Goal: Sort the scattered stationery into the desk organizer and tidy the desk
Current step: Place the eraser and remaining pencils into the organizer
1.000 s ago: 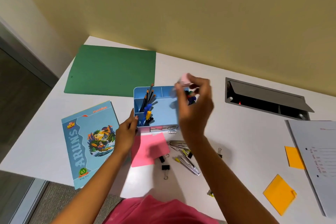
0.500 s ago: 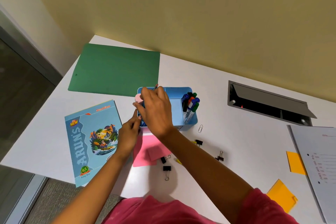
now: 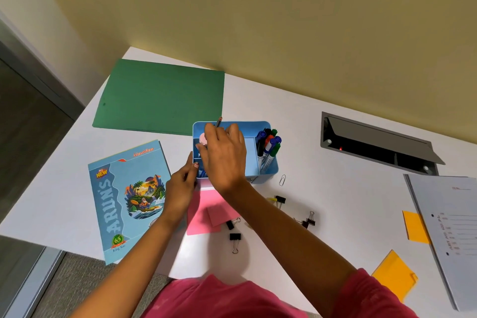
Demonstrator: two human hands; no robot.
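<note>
A light blue desk organizer [image 3: 268, 174] stands mid-desk, with several markers [image 3: 268, 146] upright in its right compartment. My right hand [image 3: 224, 155] is over its left compartments, fingers closed on a small pale pink object [image 3: 203, 138], an eraser by its look, just above the left cell. My left hand [image 3: 180, 187] grips the organizer's front-left corner. A pencil tip [image 3: 219, 121] pokes up behind my right hand. Pink sticky notes [image 3: 206, 214], black binder clips [image 3: 234, 237] and a paper clip [image 3: 282, 179] lie in front of the organizer.
A green folder [image 3: 160, 97] lies at the back left and a blue notebook [image 3: 129, 199] at the front left. An open cable tray [image 3: 374, 142] is recessed at the back right. Grey papers [image 3: 449, 227] and orange sticky notes [image 3: 393, 276] lie at the right edge.
My right hand carried the pink object from above the organizer's right side across to its left compartments and lowered it. My left hand stayed on the organizer's corner.
</note>
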